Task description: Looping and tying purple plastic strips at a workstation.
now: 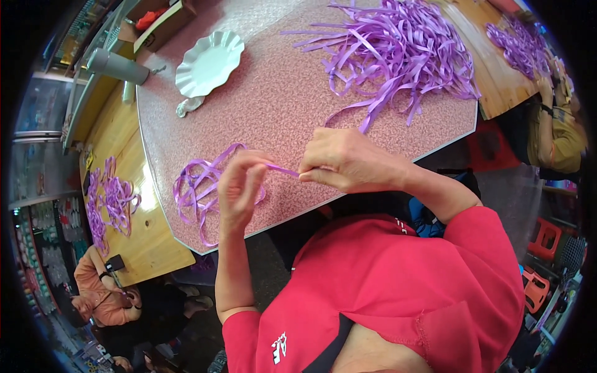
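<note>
A narrow purple ribbon [283,170] is stretched between my two hands above the near edge of the pink speckled table [267,112]. My left hand [239,186] pinches one end of this stretch between thumb and fingers. Closed around the other end is my right hand [343,160], its fingertips partly hidden by the knuckles. A loose, tangled pile of purple ribbon [198,180] lies beside and partly behind my left hand. Beyond my right hand spreads a large heap of purple ribbon [404,56], with strands trailing down toward that hand.
A white scalloped dish [210,64] sits at the far left, near a grey-green bottle [118,66] and an open cardboard box [163,26]. At left a seated person [109,292] works at a wooden table [152,242] with ribbon. Another person [556,133] sits at the right.
</note>
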Available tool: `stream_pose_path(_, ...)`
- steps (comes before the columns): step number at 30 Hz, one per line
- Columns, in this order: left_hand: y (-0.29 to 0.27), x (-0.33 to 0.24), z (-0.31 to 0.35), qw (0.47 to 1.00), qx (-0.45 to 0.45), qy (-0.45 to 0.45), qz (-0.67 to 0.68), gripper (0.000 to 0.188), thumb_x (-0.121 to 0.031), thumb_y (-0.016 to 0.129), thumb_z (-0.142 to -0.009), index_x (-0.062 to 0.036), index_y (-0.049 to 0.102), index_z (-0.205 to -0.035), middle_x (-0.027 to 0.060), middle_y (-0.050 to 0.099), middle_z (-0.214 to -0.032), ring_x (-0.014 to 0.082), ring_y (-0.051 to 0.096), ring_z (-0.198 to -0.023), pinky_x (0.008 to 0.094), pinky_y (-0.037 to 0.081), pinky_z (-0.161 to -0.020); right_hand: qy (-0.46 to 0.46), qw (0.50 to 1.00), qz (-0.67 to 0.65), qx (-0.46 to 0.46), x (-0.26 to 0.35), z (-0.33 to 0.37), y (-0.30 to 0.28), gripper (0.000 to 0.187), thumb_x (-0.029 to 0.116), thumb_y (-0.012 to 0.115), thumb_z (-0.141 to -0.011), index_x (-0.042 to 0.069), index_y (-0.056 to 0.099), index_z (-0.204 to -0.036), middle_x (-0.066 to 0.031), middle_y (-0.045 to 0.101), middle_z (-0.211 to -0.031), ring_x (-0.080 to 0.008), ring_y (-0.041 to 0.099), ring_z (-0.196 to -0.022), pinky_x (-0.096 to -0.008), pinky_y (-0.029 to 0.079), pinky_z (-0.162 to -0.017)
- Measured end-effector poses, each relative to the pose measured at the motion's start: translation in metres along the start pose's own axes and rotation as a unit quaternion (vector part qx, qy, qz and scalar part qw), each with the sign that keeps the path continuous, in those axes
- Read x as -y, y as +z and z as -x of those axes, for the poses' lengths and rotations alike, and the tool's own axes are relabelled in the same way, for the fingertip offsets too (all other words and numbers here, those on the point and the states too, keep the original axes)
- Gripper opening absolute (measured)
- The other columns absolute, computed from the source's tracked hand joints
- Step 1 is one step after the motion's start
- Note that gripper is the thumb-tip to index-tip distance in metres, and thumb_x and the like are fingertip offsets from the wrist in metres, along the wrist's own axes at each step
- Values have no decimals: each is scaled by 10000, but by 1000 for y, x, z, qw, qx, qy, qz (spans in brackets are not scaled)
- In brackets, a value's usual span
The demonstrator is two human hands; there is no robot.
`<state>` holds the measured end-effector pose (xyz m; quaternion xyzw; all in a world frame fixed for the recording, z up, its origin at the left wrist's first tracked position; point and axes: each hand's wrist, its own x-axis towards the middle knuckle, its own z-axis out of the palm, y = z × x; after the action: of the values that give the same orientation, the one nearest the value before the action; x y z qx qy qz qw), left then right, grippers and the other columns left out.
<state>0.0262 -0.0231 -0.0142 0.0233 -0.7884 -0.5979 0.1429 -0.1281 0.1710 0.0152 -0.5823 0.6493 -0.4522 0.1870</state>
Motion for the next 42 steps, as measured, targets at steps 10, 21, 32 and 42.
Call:
stream_pose_path(10,57,11,-31,922,-7,3,386,712,-550,486,-1000,-17,382,-1461,167,472,-1444,280,359,-1424,419,315,-1154,-177,963,53,-196,41,-32,-35,164,85,781,-808,81,744,-967,-30,696,-1025,-211,613,-973,-357,489,-854)
stream_pose_path(21,52,-9,-61,988,119,97,-13,285,-138,705,-907,-29,645,-1164,99,682,-1123,276,631,-1101,428,431,-1043,-140,965,-92,-203,40,-17,-46,102,58,691,-912,37,730,-1003,-141,712,-1011,-189,684,-875,-294,537,-771)
stream_pose_path(32,5,-17,-38,995,0,-74,72,182,-140,703,-931,-7,697,-1054,27,673,-905,114,615,-855,287,494,-812,1,831,-393,-393,-36,51,-147,179,156,622,-989,32,707,-1086,-120,738,-960,-119,691,-755,-234,582,-639)
stream_pose_path(42,-42,-4,-13,983,-36,-152,-99,167,-152,679,-949,4,701,-1004,9,649,-823,87,585,-791,244,466,-723,193,795,-277,-504,-129,113,-241,207,184,635,-984,18,697,-1091,-77,722,-942,-125,688,-825,-248,566,-736)
